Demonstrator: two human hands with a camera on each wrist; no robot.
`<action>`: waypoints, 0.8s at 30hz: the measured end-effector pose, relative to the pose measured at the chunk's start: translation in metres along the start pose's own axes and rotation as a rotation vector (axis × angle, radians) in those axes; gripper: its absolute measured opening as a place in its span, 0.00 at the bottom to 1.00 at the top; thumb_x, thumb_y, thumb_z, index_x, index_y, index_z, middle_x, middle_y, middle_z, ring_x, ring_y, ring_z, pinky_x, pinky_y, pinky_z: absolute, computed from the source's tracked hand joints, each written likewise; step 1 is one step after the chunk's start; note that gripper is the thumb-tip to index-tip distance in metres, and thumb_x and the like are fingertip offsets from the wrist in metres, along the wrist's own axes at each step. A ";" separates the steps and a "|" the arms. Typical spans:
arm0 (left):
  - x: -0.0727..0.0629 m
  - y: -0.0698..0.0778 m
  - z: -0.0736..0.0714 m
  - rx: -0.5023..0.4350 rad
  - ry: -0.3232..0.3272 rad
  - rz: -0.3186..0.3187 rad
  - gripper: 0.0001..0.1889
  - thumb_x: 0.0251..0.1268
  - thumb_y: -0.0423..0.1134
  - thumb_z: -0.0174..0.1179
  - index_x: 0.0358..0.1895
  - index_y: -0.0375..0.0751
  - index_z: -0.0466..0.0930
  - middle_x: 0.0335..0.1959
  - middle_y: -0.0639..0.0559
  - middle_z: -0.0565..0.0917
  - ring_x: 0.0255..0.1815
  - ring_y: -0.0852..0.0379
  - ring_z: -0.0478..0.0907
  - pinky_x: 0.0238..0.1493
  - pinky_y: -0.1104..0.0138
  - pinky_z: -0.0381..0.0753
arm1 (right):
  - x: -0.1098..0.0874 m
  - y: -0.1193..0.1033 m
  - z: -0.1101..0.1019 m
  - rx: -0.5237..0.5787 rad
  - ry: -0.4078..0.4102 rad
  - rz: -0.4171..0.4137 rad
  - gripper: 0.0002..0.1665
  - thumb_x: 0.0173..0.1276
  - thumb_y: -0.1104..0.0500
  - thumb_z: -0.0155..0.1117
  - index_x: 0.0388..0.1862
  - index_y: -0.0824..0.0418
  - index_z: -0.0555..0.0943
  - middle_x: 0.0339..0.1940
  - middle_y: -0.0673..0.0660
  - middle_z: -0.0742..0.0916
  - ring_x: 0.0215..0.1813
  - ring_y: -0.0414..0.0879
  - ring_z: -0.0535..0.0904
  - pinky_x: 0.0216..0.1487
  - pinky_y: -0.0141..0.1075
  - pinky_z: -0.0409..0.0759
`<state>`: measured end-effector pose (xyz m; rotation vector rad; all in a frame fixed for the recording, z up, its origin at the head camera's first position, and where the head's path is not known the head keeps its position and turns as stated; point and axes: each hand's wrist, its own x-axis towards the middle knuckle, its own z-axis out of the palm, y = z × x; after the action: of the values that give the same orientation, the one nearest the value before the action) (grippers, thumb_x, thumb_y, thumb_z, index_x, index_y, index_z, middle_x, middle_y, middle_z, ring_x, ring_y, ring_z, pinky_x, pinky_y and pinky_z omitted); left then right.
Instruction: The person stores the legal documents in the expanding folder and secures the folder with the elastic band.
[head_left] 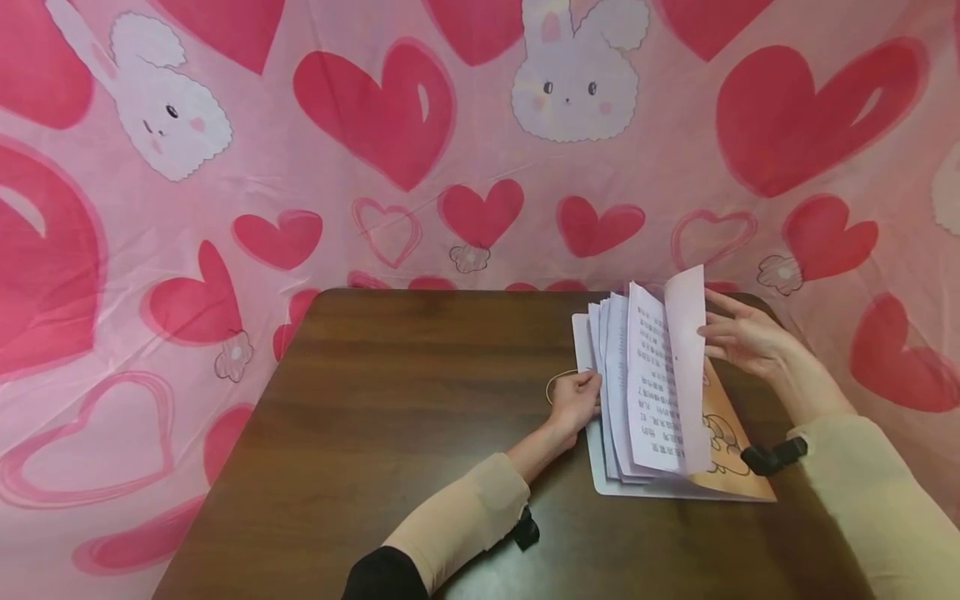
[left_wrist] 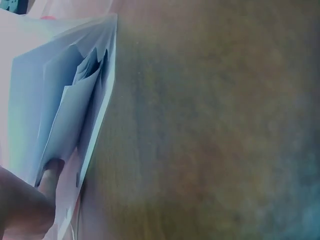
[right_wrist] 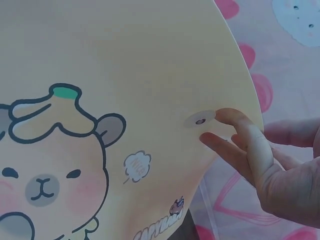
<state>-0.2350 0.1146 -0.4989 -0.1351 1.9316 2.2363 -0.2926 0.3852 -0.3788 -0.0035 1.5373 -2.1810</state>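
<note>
A file folder (head_left: 738, 475) with a cartoon animal on its orange cover stands partly spread at the table's right side, printed sheets (head_left: 656, 392) fanned inside it. At its left edge my left hand (head_left: 576, 402) grips the folder's side, one digit tucked against the sheets in the left wrist view. A thin cord loop (head_left: 551, 387) sticks out beside that hand. My right hand (head_left: 750, 337) holds the folder's raised flap by its edge. In the right wrist view, two fingertips lie near a round button (right_wrist: 200, 121) on the cover; the other fingertips are hidden behind the edge.
Under the folder is a dark brown wooden table (head_left: 375, 417), stretching away to the left. A pink cloth (head_left: 337, 158) with hearts and rabbits hangs behind it. Each wrist wears a black strap-on device (head_left: 772, 457).
</note>
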 end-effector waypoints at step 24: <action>0.008 0.010 -0.021 0.110 -0.242 -0.163 0.28 0.89 0.42 0.54 0.80 0.26 0.69 0.55 0.32 0.91 0.47 0.50 0.93 0.58 0.56 0.93 | 0.002 0.003 0.006 -0.058 0.036 0.017 0.60 0.80 0.80 0.46 0.92 0.49 0.25 0.45 0.42 0.90 0.47 0.39 0.89 0.45 0.38 0.93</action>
<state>-0.2454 0.0932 -0.4939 -0.0046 1.8381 1.9400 -0.2914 0.3782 -0.3794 0.0301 1.6140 -2.1335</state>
